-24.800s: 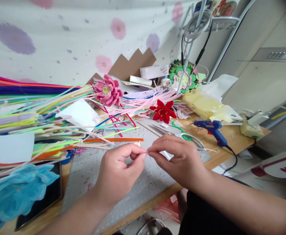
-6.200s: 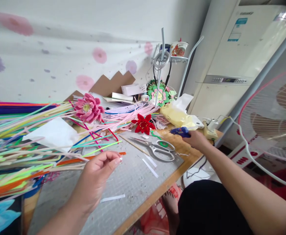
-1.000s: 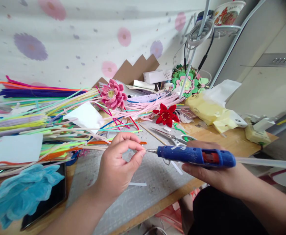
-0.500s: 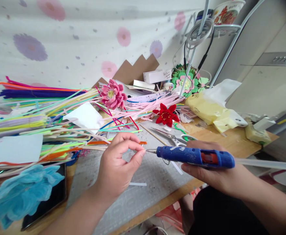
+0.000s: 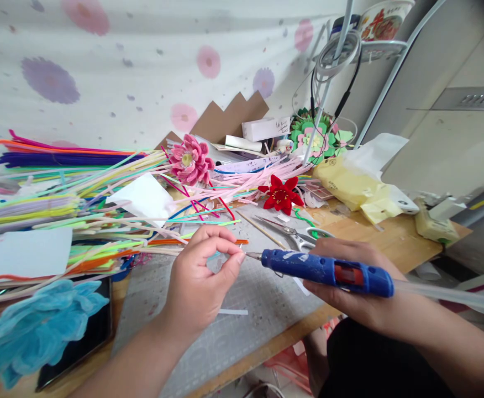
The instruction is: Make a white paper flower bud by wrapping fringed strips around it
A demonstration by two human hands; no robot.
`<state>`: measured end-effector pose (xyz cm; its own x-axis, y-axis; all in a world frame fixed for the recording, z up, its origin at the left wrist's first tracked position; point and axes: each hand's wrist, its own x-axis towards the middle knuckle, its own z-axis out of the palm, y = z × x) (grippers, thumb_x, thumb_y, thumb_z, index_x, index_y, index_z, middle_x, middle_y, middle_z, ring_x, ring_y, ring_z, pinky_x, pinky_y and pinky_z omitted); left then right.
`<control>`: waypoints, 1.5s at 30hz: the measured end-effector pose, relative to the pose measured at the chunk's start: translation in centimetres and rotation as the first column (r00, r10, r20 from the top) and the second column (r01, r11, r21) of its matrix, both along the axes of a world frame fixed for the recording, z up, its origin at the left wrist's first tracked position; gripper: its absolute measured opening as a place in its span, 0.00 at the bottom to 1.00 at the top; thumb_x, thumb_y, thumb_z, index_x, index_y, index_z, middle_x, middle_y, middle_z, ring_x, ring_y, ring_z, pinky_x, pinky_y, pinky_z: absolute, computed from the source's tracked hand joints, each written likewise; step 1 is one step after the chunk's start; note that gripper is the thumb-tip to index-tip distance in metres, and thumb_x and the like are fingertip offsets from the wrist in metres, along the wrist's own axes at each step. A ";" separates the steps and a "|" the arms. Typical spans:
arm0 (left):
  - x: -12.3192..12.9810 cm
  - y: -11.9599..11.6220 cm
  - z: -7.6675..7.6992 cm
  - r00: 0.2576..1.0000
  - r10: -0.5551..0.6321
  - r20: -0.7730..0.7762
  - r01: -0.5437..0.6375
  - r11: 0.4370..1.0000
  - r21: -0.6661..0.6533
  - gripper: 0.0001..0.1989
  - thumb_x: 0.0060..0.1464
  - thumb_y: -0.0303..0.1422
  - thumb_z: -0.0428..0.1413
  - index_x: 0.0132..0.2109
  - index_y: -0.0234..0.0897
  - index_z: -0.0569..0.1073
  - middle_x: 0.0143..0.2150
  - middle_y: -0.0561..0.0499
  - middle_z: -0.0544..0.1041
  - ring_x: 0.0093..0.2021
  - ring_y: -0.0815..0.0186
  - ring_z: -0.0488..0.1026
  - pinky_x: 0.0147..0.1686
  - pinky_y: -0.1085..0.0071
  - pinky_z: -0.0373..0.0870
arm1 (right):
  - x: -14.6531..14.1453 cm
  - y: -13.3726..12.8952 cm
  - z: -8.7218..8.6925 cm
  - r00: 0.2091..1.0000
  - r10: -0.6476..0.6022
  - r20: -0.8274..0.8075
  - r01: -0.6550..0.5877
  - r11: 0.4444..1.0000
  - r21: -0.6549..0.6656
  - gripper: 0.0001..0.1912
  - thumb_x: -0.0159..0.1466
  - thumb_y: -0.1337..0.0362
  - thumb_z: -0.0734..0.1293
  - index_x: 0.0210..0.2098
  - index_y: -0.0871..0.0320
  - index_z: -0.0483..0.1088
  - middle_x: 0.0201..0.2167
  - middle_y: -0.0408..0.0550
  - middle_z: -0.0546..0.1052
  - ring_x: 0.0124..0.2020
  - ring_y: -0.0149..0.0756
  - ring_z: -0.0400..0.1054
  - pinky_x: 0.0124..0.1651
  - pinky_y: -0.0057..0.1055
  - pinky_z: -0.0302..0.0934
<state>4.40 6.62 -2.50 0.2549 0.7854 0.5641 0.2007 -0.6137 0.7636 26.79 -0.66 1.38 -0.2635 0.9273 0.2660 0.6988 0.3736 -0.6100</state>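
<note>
My right hand [image 5: 350, 276] is wrapped round a blue glue gun [image 5: 300, 264], with a long clear glue stick [image 5: 449, 296] coming out of its back end. The gun's metal nozzle points left, right by the fingertips of my left hand [image 5: 204, 276]. There, thumb and forefinger are pinched together on something tiny and pale that I cannot make out. Under both hands lies a grey cutting mat [image 5: 184, 342] with a thin white strip [image 5: 232, 312] on it. Scissors [image 5: 298, 239] and a thin wooden stick [image 5: 262, 229] rest just beyond.
Bundles of coloured pipe cleaners [image 5: 72, 160] cover the left and back. A pink flower [image 5: 190, 160], a red flower [image 5: 281, 194] and a blue flower [image 5: 38, 326] lie around the mat. A dark tablet [image 5: 88, 342] is partly under the blue one. Yellow tissue pack [image 5: 343, 179] and power strip [image 5: 436, 224] stand right.
The glue gun has shifted slightly left, and its back end has dipped a little. My left hand has stayed almost still, its pinch unchanged.
</note>
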 end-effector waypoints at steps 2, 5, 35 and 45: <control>-0.1 -0.1 0.0 1.000 0.005 0.004 -0.005 1.000 -0.018 0.06 0.53 0.25 0.56 0.31 0.40 0.73 0.39 0.51 0.70 0.43 0.65 0.69 0.46 0.67 0.63 | 0.0 0.0 0.0 1.000 0.005 0.006 -0.005 1.000 -0.003 0.05 0.61 0.65 0.64 0.28 0.57 0.68 0.24 0.44 0.70 0.25 0.31 0.65 0.28 0.28 0.60; -0.1 0.0 0.1 1.000 0.007 0.011 -0.007 0.999 -0.047 0.05 0.53 0.26 0.57 0.30 0.39 0.74 0.39 0.51 0.70 0.43 0.64 0.69 0.47 0.66 0.63 | 0.0 0.0 -0.1 1.000 0.015 0.008 -0.015 1.000 -0.013 0.04 0.61 0.66 0.64 0.29 0.57 0.68 0.26 0.45 0.72 0.26 0.33 0.66 0.29 0.29 0.60; -0.2 0.3 0.2 1.000 0.012 -0.016 -0.012 0.999 -0.036 0.04 0.53 0.28 0.58 0.30 0.39 0.75 0.39 0.50 0.71 0.43 0.63 0.70 0.46 0.65 0.65 | -0.2 0.0 0.0 1.000 -0.013 -0.015 0.013 1.000 0.013 0.07 0.61 0.63 0.65 0.27 0.56 0.68 0.23 0.42 0.70 0.23 0.30 0.65 0.25 0.25 0.59; -0.3 0.4 0.1 0.999 -0.007 -0.032 0.009 0.999 0.039 0.05 0.53 0.26 0.58 0.31 0.40 0.75 0.38 0.51 0.70 0.43 0.64 0.69 0.45 0.65 0.65 | 0.0 -0.1 -0.1 1.000 -0.017 -0.023 0.017 1.000 -0.003 0.07 0.61 0.62 0.65 0.28 0.56 0.68 0.23 0.42 0.70 0.23 0.30 0.66 0.26 0.25 0.60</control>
